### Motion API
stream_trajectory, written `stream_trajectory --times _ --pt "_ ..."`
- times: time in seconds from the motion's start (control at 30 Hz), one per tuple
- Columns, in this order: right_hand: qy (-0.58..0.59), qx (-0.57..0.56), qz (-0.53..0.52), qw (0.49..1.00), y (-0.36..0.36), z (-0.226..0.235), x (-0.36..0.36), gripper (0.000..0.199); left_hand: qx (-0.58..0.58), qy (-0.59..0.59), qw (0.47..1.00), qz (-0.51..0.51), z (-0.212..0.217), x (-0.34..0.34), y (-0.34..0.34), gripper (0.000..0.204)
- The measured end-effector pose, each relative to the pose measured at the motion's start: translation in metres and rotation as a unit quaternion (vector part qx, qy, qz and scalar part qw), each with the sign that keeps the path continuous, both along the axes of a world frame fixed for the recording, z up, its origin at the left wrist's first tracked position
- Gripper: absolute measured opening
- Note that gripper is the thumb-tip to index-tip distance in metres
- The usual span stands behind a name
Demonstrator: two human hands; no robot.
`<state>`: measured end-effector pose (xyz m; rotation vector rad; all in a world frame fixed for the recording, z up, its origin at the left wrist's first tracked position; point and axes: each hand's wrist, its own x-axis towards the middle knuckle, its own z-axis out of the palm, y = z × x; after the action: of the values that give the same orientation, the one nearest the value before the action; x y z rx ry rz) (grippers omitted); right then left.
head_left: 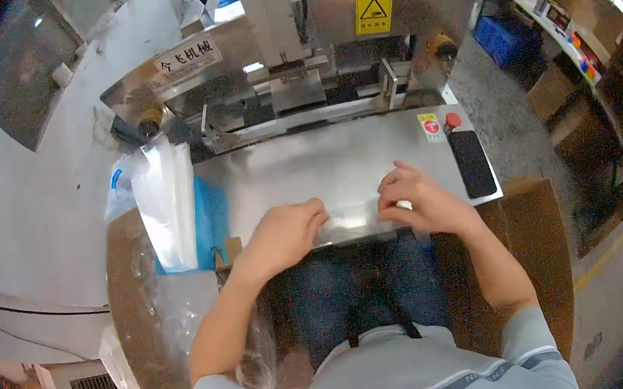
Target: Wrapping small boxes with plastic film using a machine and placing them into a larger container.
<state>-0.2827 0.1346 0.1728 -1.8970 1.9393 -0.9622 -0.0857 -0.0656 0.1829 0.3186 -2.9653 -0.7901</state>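
My left hand (283,234) is closed in a pinch near the front edge of a bare metal worktop (299,164). Across from it, my right hand (428,203) has its thumb and fingers curled toward each other, with the index finger raised. Between the two hands lies a thin clear plastic piece (348,225), its ends running to the fingertips of both. Its exact shape is lost in the shine of the metal. A small white spot shows between the right fingers; I cannot make out what it is.
Left of the worktop, clear plastic sheets (165,215) stand in a blue holder (210,209). A black phone (472,164) and a red push button (453,120) sit at the right edge. Behind rises a metal machine (272,25). Cardboard (533,243) is at the lower right.
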Motion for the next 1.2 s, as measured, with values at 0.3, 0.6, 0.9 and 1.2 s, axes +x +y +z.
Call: stream_trajectory --times 0.3,0.6,0.9,1.2 --pt "-0.056 0.077 0.000 0.995 -0.125 -0.084 -0.113 0.022 0.087 -0.083 0.993 -0.016 -0.063 -0.100 -0.150 0.043" --pt "0.023 0.079 -0.132 0.988 -0.208 -0.070 -0.192 0.025 0.266 -0.025 0.962 0.058 -0.091 -0.213 -0.243 0.052" --pt "0.291 0.023 -0.179 0.940 -0.202 -0.080 -0.105 0.055 -0.068 0.132 0.972 0.181 -0.080 -0.160 -0.132 0.048" --pt "0.285 0.039 -0.134 0.948 -0.216 -0.068 -0.089 0.061 -0.135 0.149 0.962 0.183 -0.128 -0.031 0.007 0.073"
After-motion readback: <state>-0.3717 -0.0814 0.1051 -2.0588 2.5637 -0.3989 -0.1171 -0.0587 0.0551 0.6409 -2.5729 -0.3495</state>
